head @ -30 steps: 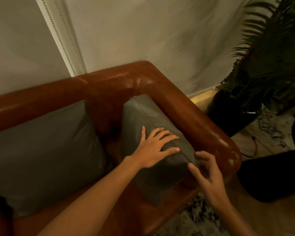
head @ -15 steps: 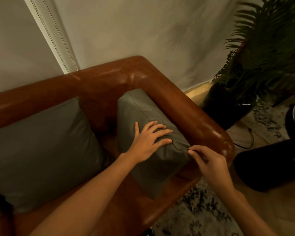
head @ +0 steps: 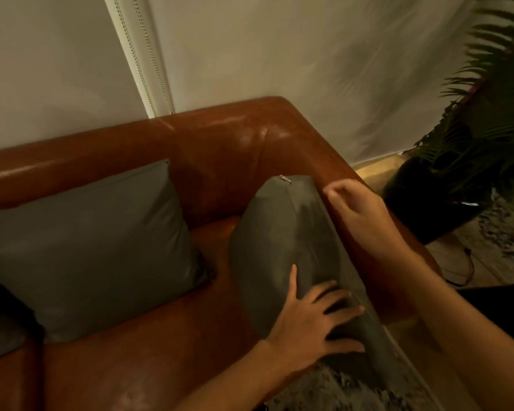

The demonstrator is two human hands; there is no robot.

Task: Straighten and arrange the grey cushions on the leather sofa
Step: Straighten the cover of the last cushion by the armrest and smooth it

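Observation:
A grey cushion (head: 291,241) stands on edge against the right arm of the brown leather sofa (head: 220,137), its zipper seam facing up. My left hand (head: 315,324) lies flat on the cushion's near end, fingers spread. Between the cushion's far side and the sofa arm hovers my right hand (head: 356,212), blurred, with its fingers loosely curled; whether it grips the fabric I cannot tell. A second grey cushion (head: 89,241) leans against the sofa back on the left.
A dark cushion (head: 0,315) shows at the left edge. A potted palm (head: 472,137) in a black pot stands right of the sofa arm on a patterned rug (head: 505,232), with a cable on the floor. A white curtain hangs behind.
My right hand let go of the cushion's near corner and moved up along its far side. My left hand slid toward the near end. The view shifted right and closer.

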